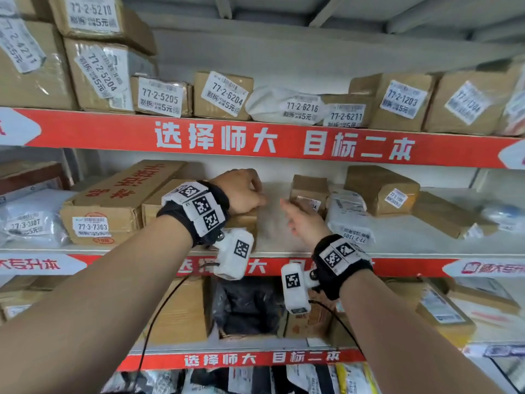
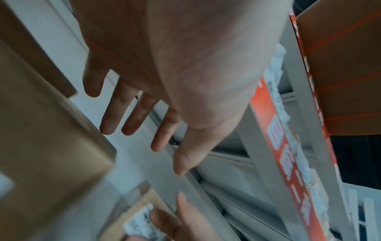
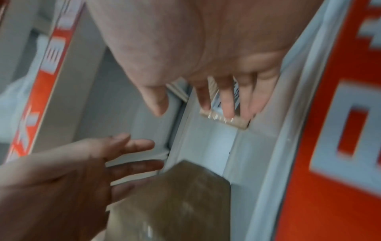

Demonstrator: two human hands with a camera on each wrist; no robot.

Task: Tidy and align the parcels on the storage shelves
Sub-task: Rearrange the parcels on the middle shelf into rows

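On the middle shelf (image 1: pixel 397 253), going from the left, there is a soft grey bag (image 1: pixel 31 220), then the big brown box marked 77-3-7303 (image 1: pixel 113 206), then a flat brown box (image 1: pixel 241 220) under the left hand (image 1: pixel 244 191). Next comes a bare gap of shelf, then the small brown box (image 1: pixel 309 191) by the right hand (image 1: pixel 301 220), then a white bag (image 1: pixel 349 214) and more boxes.

The job now looks like sliding the two boxes together to close the gap. To do it well, push each box flat along the shelf, keep the labels facing out, and line the fronts up with the shelf edge. Go slow so the white bag does not get knocked.

The left hand has its fingers spread out and straight above the flat brown box, holding nothing. The right hand is spread out too, fingers reaching to the small brown box; I cannot tell if they touch it
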